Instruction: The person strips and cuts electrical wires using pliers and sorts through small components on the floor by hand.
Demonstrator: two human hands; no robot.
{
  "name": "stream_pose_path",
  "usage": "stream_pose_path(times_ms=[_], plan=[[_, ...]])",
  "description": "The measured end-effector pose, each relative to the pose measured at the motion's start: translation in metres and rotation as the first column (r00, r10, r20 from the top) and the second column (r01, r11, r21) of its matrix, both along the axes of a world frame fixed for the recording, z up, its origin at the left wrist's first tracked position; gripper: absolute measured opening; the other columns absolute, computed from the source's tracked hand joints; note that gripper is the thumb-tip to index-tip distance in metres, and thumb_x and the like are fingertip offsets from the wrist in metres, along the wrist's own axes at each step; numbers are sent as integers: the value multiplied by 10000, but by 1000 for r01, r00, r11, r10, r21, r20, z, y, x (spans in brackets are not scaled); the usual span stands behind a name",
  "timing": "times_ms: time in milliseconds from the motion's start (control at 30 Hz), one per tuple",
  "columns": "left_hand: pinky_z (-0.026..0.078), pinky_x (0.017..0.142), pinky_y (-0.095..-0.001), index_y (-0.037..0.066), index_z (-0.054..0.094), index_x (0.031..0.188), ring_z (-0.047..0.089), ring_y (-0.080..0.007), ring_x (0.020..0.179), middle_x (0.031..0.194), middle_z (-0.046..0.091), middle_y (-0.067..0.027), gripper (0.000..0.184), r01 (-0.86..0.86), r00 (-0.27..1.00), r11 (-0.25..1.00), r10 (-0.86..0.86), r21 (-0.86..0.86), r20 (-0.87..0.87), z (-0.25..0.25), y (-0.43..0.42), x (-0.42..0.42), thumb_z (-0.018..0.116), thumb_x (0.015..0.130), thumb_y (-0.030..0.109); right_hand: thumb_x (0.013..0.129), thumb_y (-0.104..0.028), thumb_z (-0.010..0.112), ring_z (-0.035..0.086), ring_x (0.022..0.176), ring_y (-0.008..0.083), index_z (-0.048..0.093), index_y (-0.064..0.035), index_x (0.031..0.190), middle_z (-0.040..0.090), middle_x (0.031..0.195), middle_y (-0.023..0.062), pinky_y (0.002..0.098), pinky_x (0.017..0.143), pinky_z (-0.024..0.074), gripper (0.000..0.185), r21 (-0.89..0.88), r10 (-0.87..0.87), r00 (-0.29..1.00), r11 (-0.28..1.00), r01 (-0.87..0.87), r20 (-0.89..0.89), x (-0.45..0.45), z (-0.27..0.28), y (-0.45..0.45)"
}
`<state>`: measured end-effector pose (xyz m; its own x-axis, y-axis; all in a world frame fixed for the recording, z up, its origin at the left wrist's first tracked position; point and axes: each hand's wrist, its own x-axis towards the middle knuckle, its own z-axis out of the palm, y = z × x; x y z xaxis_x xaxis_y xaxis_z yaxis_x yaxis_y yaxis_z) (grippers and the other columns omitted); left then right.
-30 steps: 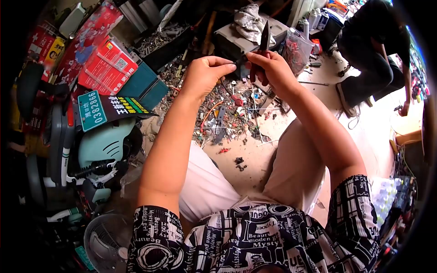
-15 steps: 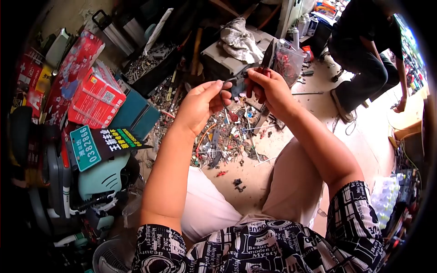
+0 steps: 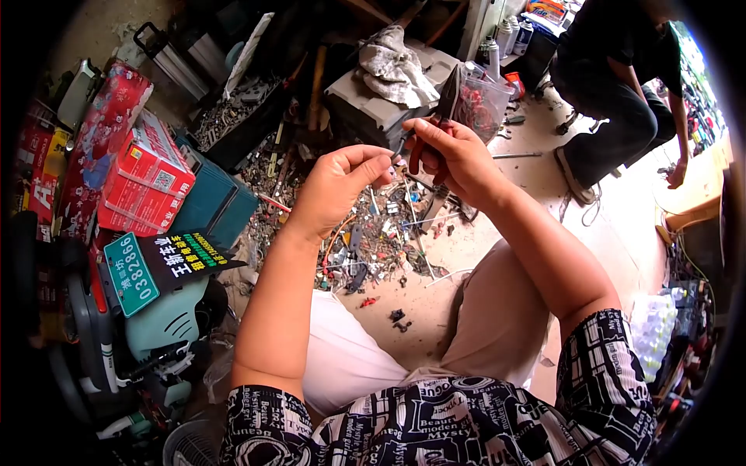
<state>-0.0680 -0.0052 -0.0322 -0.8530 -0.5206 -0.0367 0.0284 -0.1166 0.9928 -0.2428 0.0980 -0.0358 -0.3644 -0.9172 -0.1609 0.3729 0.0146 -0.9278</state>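
My right hand (image 3: 458,155) is closed round red-handled pliers (image 3: 417,158). Their head is partly hidden by my fingers. Facing it, my left hand (image 3: 342,182) pinches a thin dark wire (image 3: 402,147) between thumb and fingertips. The wire spans the small gap between both hands, but its ends are hard to make out. Both hands are raised over the littered floor, in front of my knees.
Scrap parts (image 3: 373,233) cover the floor below. A grey case (image 3: 350,101) with a rag (image 3: 396,74) stands ahead, beside a clear plastic bin (image 3: 486,105). Red boxes (image 3: 148,182) and a green plate (image 3: 132,273) are at left. Another person (image 3: 614,101) sits at right.
My left hand has turned and its fingertips have come closer to the pliers. The wire hanging below my left fingers no longer shows. The view has shifted slightly.
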Motion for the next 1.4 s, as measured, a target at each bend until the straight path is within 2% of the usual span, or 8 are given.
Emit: stream_pose_path(times_ms=[500,767,833,867,1100,1233,1300,1400], plan=[[490,778,-277,-5,519,1178,563,-119,793,792,545,-6,282,277,954,901,-298,333,14,0,6,3,555,940,142,910,-372,602,524,501,90,600,-69,752,589,627,15,232,416,318,342,138,152,986,980,-141,-73,2,6,8],[494,762,-254,-25,586,1149,573,-77,812,926,633,-44,283,221,955,975,-213,-18,207,-15,15,8,621,881,59,907,-361,611,418,405,85,588,-87,691,514,532,-7,247,370,280,350,401,258,955,898,-182,-144,3,5,12],[490,752,-251,-21,622,1103,589,-102,816,953,651,-47,248,222,963,869,-126,-443,237,-21,17,9,624,868,57,906,-389,612,398,371,75,590,-77,706,512,529,-3,241,342,240,371,470,303,933,864,-182,-195,3,-5,11],[484,740,-239,9,656,1052,599,-125,803,943,653,-52,201,171,979,775,-63,-609,194,-22,19,10,617,863,63,911,-387,605,378,377,71,588,-82,695,495,524,-14,239,343,237,374,466,312,932,863,-197,-184,4,-8,13],[478,752,-259,42,683,999,595,-143,796,880,612,-48,153,-166,972,600,235,-782,-26,-10,-5,13,627,860,69,922,-372,592,347,417,74,580,-78,724,471,548,-28,243,401,272,355,387,260,965,886,-255,43,9,-4,5],[433,852,-352,65,633,1037,558,-262,940,959,607,-78,287,-497,801,356,539,-791,-260,-10,-1,6,722,767,111,913,-322,616,415,433,76,573,-67,766,492,556,-18,230,396,329,297,235,86,989,965,-113,120,30,2,2],[454,791,-334,38,619,975,568,-230,865,904,593,-74,222,-593,720,294,612,-750,-329,-6,5,2,712,790,117,922,-319,600,450,437,88,568,-61,779,523,583,-5,241,373,331,297,224,66,992,970,-89,107,29,2,1],[475,649,-292,17,615,937,575,-166,704,834,595,-61,171,-532,827,645,536,-548,-172,-13,14,0,686,828,127,939,-326,571,424,413,90,572,-65,764,516,555,7,237,360,310,314,207,27,998,978,-38,54,28,1,-1]])
